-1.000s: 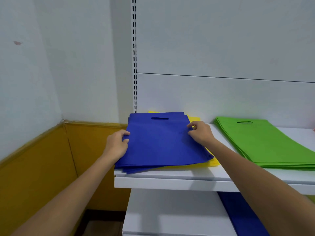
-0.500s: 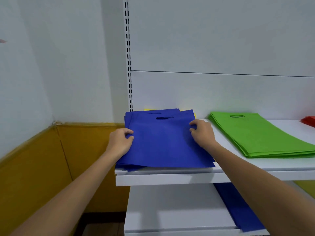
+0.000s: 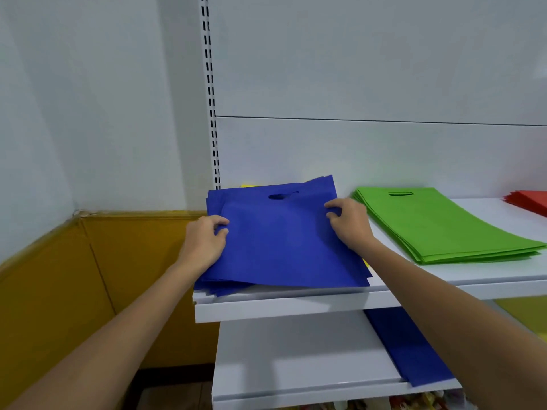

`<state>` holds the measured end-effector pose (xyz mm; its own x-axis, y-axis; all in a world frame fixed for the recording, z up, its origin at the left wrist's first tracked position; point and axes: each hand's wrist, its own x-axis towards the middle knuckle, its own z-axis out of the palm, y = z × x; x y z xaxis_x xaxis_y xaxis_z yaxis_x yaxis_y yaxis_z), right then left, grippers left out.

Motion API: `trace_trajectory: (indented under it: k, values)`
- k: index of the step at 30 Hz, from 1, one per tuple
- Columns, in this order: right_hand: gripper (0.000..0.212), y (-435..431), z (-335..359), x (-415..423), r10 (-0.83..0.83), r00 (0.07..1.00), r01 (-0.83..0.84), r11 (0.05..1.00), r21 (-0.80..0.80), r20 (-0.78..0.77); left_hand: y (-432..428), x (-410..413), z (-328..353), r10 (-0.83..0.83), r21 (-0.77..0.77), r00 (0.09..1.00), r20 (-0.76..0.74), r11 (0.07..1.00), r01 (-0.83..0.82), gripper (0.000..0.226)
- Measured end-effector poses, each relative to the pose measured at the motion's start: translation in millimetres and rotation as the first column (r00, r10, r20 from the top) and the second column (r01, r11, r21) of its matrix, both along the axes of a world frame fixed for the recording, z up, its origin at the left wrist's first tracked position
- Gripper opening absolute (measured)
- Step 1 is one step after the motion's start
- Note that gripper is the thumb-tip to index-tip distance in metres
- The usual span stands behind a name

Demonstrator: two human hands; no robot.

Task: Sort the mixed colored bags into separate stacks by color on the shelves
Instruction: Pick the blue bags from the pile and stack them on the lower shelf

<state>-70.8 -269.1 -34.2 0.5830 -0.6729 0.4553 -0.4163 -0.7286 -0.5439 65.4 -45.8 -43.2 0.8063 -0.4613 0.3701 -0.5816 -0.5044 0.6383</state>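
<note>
A stack of blue bags [image 3: 281,241] lies at the left end of the white shelf [image 3: 296,306], its top bags slightly lifted and skewed. My left hand [image 3: 204,244] grips the stack's left edge, fingers curled over it. At the right edge, my right hand [image 3: 349,223] pinches the top bags. A sliver of yellow bag [image 3: 248,185] shows behind and under the blue ones. To the right on the same shelf lies a green bag stack [image 3: 444,226], and red bags [image 3: 529,199] show at the far right edge.
A lower white shelf [image 3: 296,359] holds another blue bag [image 3: 411,350] at its right. A slotted upright [image 3: 211,113] runs up the back panel. A white wall with a yellow lower band [image 3: 59,291] stands to the left.
Both hands have taken hold of the blue stack's edges and shifted the top bags, which now sit skewed and raised. Most of the yellow beneath is now covered. The view moved right, revealing red bags.
</note>
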Motion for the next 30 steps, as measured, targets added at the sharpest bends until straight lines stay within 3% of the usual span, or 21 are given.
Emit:
trace_trajectory:
  k: [7,13,22,30]
  values:
    - [0.033,-24.3,25.0,-52.9,-0.119,0.992,0.117,0.992,0.044,0.047,-38.8,-23.3,14.4,-0.133,-0.049,0.981,0.138,0.989,0.141,0.030]
    - [0.032,-59.1,38.1,-177.2,-0.333,0.935,0.330,0.943,0.041,0.122,-118.8,-97.3,21.3,-0.397,-0.079,0.903,0.163,0.907,0.413,0.029]
    - [0.036,-76.6,38.2,-454.9,-0.726,0.687,0.726,0.687,-0.011,0.001,-246.6,-325.9,15.9,-0.761,-0.020,0.613,0.212,0.624,0.782,0.029]
    - [0.040,-60.8,22.7,-679.7,-0.895,0.426,0.904,0.427,0.022,-0.129,-307.8,-556.0,-25.1,-0.937,0.004,0.344,0.061,0.345,0.939,0.036]
